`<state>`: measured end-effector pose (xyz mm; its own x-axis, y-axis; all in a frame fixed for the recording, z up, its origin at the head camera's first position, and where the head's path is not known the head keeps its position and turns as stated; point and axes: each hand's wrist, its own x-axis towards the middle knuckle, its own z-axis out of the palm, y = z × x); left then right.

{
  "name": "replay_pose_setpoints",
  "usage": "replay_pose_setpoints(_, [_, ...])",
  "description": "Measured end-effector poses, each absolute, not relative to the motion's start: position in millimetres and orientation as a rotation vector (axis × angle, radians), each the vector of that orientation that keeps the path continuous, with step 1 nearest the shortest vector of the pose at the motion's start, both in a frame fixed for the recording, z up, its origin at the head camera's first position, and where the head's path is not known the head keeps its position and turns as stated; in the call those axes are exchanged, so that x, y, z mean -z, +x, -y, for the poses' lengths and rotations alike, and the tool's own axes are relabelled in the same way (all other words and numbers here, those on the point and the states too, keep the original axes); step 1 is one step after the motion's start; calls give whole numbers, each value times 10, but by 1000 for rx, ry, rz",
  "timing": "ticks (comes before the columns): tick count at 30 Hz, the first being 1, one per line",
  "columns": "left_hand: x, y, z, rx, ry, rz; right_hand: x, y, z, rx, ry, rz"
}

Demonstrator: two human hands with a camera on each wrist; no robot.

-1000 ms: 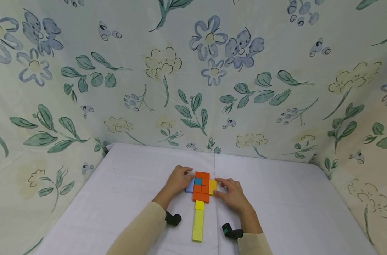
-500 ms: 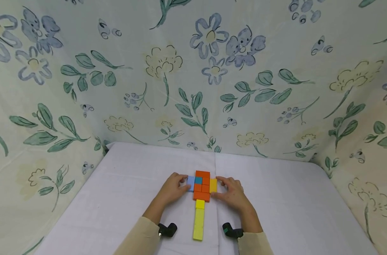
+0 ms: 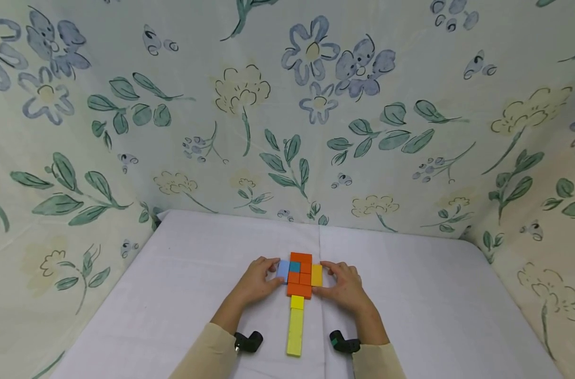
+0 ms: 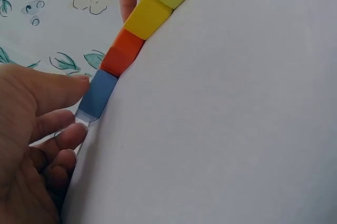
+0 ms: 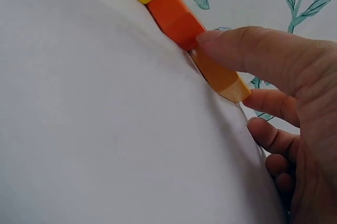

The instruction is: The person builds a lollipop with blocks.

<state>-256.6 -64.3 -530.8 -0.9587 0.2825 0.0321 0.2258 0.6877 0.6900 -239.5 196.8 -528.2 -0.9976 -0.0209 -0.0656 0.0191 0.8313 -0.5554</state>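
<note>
A flat layout of coloured blocks lies on the white cloth. Its core is orange-red blocks (image 3: 299, 290) around a small teal block (image 3: 294, 267). A light blue block (image 3: 283, 269) stands against the core's left side, and my left hand (image 3: 256, 284) pinches it by its ends between thumb and index finger. Against the right side sits a yellow-orange block (image 3: 317, 275). My right hand (image 3: 346, 288) holds that one the same way, its thumb (image 5: 216, 42) at the near end beside the orange-red block. The other fingers of both hands are curled loosely.
Below the core, a small yellow block (image 3: 297, 302) and a long yellow-green block (image 3: 295, 331) form a straight stem toward me. White cloth (image 3: 211, 242) covers the table. Floral fabric (image 3: 249, 126) hangs behind and along both sides. Each wrist wears a black camera (image 3: 249, 342).
My left hand has drawn back to the left and toward me, uncovering the light blue block and taking its ends. My right thumb has slid slightly left, nearer the core.
</note>
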Motion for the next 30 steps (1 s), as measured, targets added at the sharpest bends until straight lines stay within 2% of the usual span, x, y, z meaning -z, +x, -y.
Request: replay_pose_setpoints(30, [5313,-2569,620,-1125,411,-2776,5323,-2395,-2004,918,31,-2922])
